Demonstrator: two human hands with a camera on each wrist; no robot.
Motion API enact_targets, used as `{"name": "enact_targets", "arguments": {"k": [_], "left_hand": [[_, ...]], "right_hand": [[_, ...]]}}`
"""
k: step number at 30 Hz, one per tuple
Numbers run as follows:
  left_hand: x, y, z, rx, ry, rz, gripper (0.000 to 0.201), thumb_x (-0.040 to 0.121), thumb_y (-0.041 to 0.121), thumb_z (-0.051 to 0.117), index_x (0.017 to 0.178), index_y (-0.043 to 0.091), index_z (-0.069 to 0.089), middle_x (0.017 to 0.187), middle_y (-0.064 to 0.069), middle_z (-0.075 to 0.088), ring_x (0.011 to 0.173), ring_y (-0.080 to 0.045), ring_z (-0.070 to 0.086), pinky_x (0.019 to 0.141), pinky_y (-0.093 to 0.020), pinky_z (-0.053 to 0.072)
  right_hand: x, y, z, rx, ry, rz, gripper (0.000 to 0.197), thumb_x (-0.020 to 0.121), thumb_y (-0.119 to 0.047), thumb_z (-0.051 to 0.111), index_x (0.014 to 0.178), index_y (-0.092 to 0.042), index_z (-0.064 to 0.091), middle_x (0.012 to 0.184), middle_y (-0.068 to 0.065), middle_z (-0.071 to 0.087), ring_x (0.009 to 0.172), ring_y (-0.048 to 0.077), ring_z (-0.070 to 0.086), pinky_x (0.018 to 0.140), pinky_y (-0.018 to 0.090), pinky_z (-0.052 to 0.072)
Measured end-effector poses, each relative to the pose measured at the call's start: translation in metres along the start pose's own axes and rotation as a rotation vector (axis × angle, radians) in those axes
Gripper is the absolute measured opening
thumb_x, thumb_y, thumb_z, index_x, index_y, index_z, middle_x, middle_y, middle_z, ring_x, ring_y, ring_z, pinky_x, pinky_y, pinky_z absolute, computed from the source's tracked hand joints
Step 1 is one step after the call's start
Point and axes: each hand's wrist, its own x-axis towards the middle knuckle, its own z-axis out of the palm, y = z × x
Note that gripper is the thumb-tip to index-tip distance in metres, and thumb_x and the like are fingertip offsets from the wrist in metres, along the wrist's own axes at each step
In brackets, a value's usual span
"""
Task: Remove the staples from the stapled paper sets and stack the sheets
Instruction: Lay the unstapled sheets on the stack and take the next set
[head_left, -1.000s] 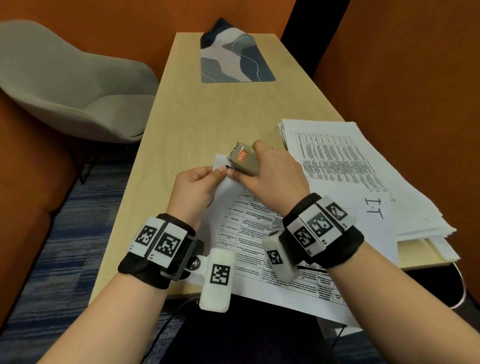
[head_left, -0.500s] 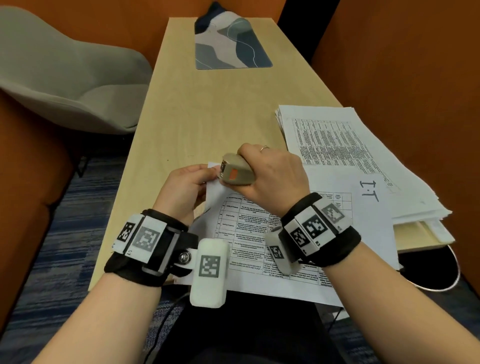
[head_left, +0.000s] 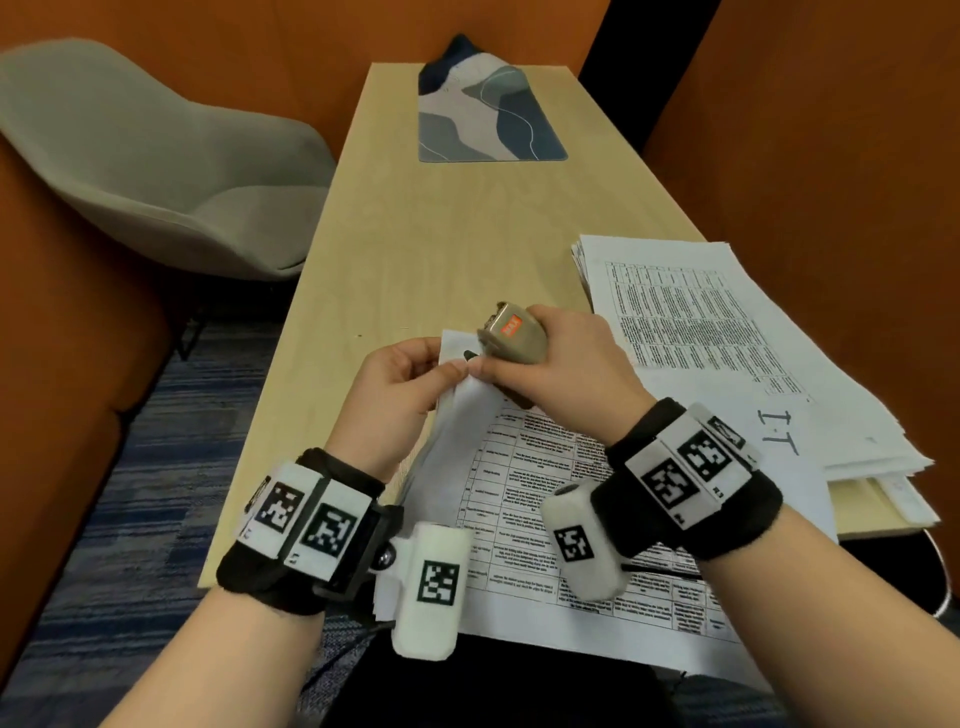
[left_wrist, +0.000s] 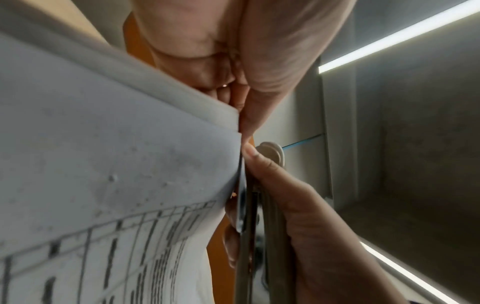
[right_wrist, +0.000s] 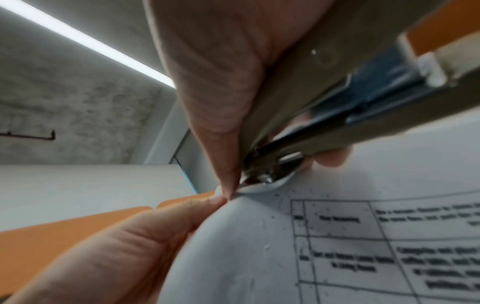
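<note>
L hand (head_left: 395, 395) pinches paper set (head_left: 524, 467) corner — R hand (head_left: 566, 374) grips stapler (head_left: 511, 335).

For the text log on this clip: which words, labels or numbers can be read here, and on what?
"I·T", handwritten, seen upside down: loose sheet beside the paper stack.
Orange label on the stapler: lettering too blurred to read.
Printed tables on the stapled set and the stack: too small or blurred.
Wristband markers: square codes, no words.
</note>
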Motion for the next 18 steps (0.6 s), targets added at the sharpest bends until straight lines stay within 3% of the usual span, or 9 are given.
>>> {"name": "enact_targets", "arguments": {"k": [3,6,10,14,18], "left_hand": [[-0.001,-0.003,-0.001,0.067,-0.002,0.052,0.020,0.087,-0.006,0.054,0.088,0.011,0.066,0.069,0.008,0.071,0.067,-0.002,0.066,0.062,-0.012,0.050],[0.001,-0.005,-0.002,0.179,0.026,0.084,0.022,0.086,-0.003,0.058,0.087,0.017,0.067,0.077,0.007,0.071,0.074,-0.005,0.066,0.069,-0.015,0.052],[0.002,-0.012,0.000,0.245,0.045,0.097,0.027,0.085,-0.001,0.061,0.080,0.025,0.067,0.072,0.014,0.070,0.072,-0.001,0.065,0.069,-0.015,0.051],[0.002,-0.014,-0.001,0.252,0.127,0.133,0.027,0.087,0.002,0.058,0.085,0.027,0.065,0.086,0.009,0.069,0.080,-0.006,0.066,0.078,-0.021,0.051],[0.005,-0.017,-0.008,0.328,0.146,0.133,0.028,0.088,0.006,0.057,0.084,0.033,0.063,0.088,0.010,0.068,0.087,-0.012,0.065,0.084,-0.029,0.050]], "right_hand": [[0.002,0.001,0.001,0.103,-0.092,0.077,0.032,0.071,-0.048,0.073,0.068,-0.022,0.056,0.067,-0.006,0.058,0.066,0.011,0.054,0.058,0.028,0.041],[0.002,0.002,0.002,0.267,-0.170,0.171,0.026,0.070,-0.040,0.077,0.068,-0.021,0.059,0.061,-0.006,0.059,0.049,0.005,0.052,0.048,0.021,0.040],[0.005,0.008,0.002,0.439,-0.238,0.255,0.027,0.070,-0.034,0.079,0.072,-0.013,0.061,0.063,0.001,0.058,0.054,0.012,0.053,0.054,0.027,0.043],[0.000,0.010,-0.010,0.315,-0.167,0.211,0.030,0.071,-0.040,0.077,0.063,-0.021,0.055,0.055,-0.007,0.055,0.039,0.000,0.048,0.045,0.018,0.039],[-0.014,0.024,-0.052,0.270,0.006,0.254,0.031,0.071,-0.041,0.075,0.067,-0.018,0.056,0.057,-0.001,0.056,0.042,0.012,0.051,0.042,0.021,0.041]]}}
